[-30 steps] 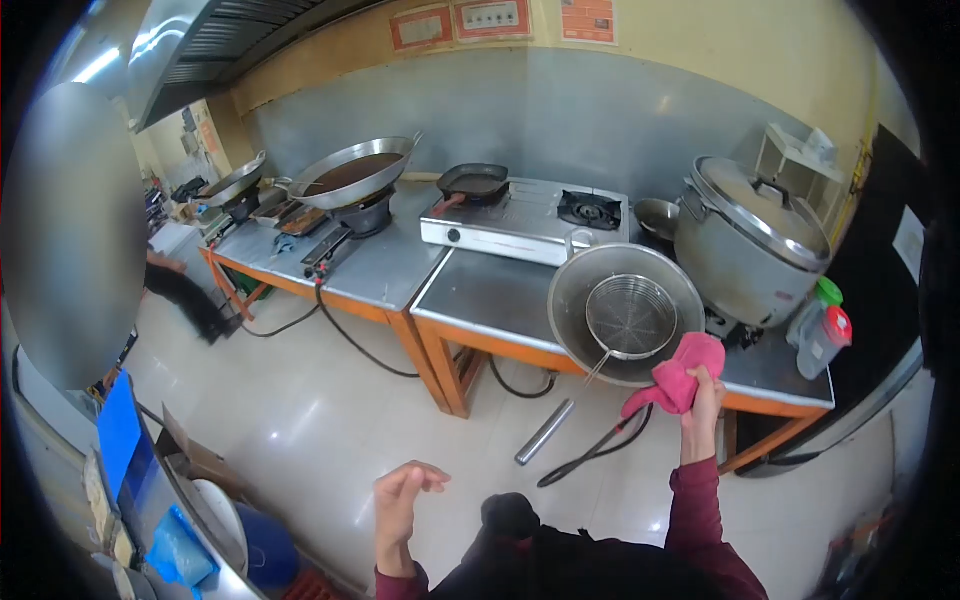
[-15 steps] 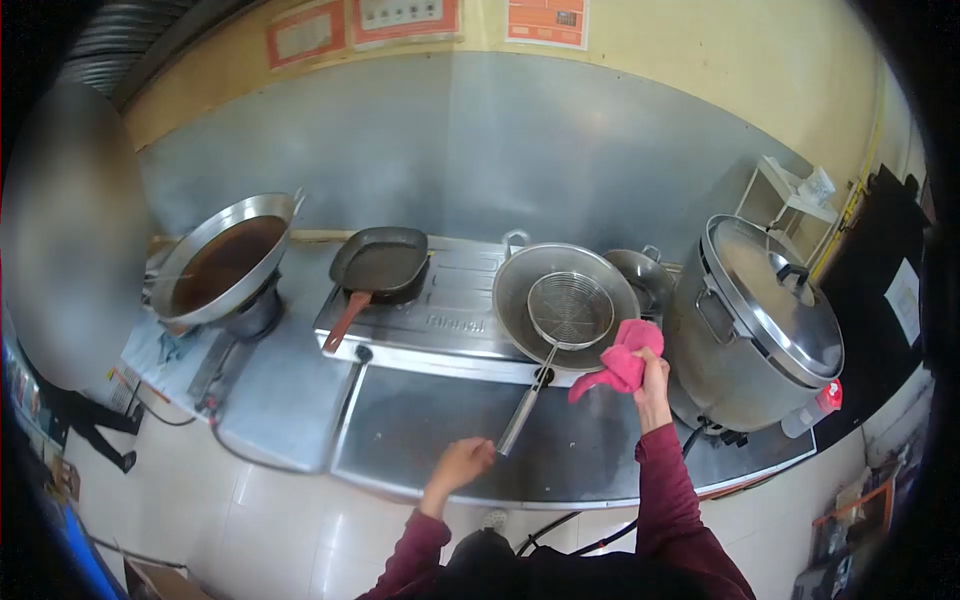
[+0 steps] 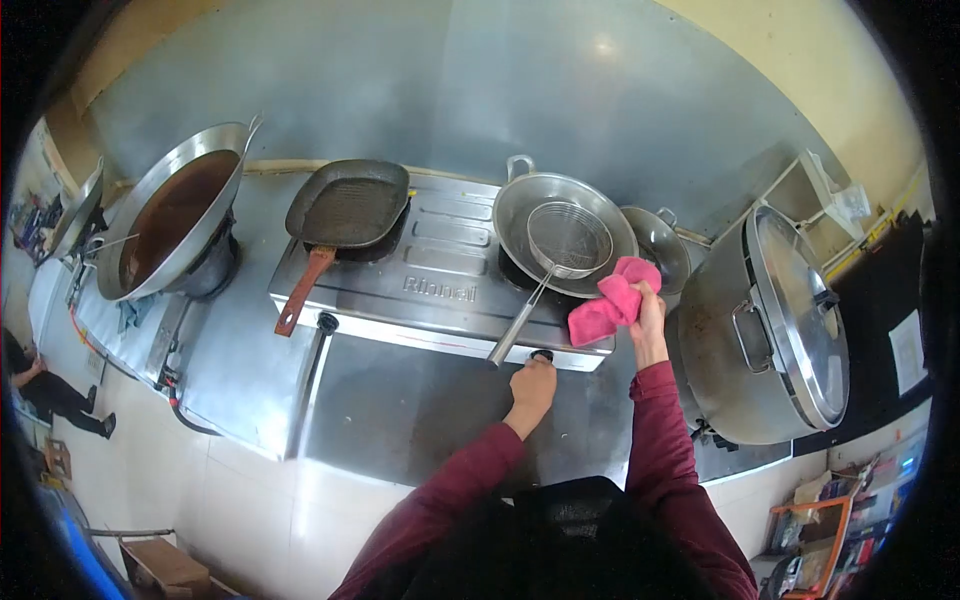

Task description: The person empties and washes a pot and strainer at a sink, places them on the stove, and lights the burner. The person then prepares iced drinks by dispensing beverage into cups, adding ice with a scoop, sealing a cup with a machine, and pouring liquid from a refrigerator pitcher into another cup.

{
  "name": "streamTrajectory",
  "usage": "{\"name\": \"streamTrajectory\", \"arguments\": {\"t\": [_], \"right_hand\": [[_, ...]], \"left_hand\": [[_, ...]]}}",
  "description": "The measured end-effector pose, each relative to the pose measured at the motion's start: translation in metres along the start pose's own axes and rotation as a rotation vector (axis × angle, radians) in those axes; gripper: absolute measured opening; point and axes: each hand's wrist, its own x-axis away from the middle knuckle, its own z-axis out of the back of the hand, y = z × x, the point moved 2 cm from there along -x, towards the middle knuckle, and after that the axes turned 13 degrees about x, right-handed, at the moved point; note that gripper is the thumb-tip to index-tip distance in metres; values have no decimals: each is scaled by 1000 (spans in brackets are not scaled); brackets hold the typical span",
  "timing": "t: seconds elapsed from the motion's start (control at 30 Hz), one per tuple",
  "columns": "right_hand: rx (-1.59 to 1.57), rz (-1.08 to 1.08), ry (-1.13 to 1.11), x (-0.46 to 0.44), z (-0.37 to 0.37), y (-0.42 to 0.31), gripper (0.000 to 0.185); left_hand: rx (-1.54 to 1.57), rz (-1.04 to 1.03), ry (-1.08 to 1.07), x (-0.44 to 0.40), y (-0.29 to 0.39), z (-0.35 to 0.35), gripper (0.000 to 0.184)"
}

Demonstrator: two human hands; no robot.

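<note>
Gripping a bunched pink cloth (image 3: pixel 600 312) at the near-right rim of a round metal pan (image 3: pixel 513 222), a person's right hand (image 3: pixel 649 315) works beside the left hand (image 3: pixel 533 388), its fingers closed on a black knob (image 3: pixel 541 356) at the stove's near side. The pan sits over the right end of the stove (image 3: pixel 450 240); whether the cloth hides a handle cannot be told. Care here likely means a level pan, a firm knob grip and loose cloth kept clear of the burner. Inside the pan's smooth, flared bowl rests a strainer (image 3: pixel 570 240) of fine mesh, its tubular handle jutting near. At left, a dark, ridged, square-cornered grill pan (image 3: pixel 348 205) shows a reddish-brown handle.
</note>
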Motion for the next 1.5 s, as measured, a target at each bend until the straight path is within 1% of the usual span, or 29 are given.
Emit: {"name": "streamTrajectory", "arguments": {"t": [0.13, 0.17, 0.27, 0.33, 0.4, 0.47, 0.53, 0.6, 0.63, 0.7, 0.73, 0.8, 0.83, 0.93, 0.97, 1.07, 1.1, 1.2, 1.3, 1.4, 1.43, 1.5], "right_hand": [[27, 9, -27, -18, -2, 7, 16], [36, 26, -46, -25, 3, 12, 17], [75, 20, -81, -18, -2, 1, 18], [180, -36, -140, -14, -3, -13, 20], [239, 11, -216, -34, 9, -6, 29], [453, -59, -192, -25, 3, -24, 41], [362, -56, -306, -12, 6, -35, 46], [394, -38, -255, 2, 13, -47, 47], [407, -18, -254, 0, 26, -48, 49], [424, 66, -181, 27, 38, -58, 51], [427, 115, -144, 43, 43, -65, 51], [395, 144, -91, 79, 53, -73, 53], [378, 158, -64, 97, 60, -75, 54], [404, 168, -72, 145, 82, -81, 52], [401, 153, -80, 161, 87, -83, 52], [394, 110, -110, 200, 102, -89, 53], [392, 99, -124, 208, 108, -91, 54], [402, 97, -117, 233, 120, -95, 55], [423, 81, -91, 248, 130, -98, 55], [421, 28, -94, 260, 143, -92, 54], [414, 14, -103, 262, 145, -89, 53], [411, 30, -100, 267, 148, -80, 52]], "left_hand": [[-6, 86, 31, -2, 2, -8, 12], [89, 180, -24, -4, 5, -3, 13], [271, 260, -43, -4, 3, -12, 16], [403, 375, -42, -4, 9, 0, 19], [475, 426, -81, -5, 9, 5, 23], [580, 576, 24, -4, 7, -2, 29], [702, 632, 119, -3, 5, -13, 34], [719, 737, 197, -3, 9, -15, 36], [832, 792, 186, -2, 9, -15, 37], [1065, 890, 170, -2, 10, -17, 39], [1097, 890, 196, -2, 10, -17, 39], [1159, 882, 250, -2, 11, -17, 41], [1254, 921, 270, -1, 12, -18, 41], [1286, 965, 324, -3, 12, -26, 45], [1290, 954, 344, -6, 8, -38, 45], [1232, 970, 322, -6, 8, -31, 45], [1264, 978, 299, -6, 9, -29, 44], [1048, 892, 189, -5, 8, -26, 26], [323, 417, 246, -1, 17, -15, 19], [122, 195, 16, -3, 13, -14, 12], [149, 230, 7, -5, 12, -14, 14], [335, 359, 24, -10, 11, -2, 16]]}}
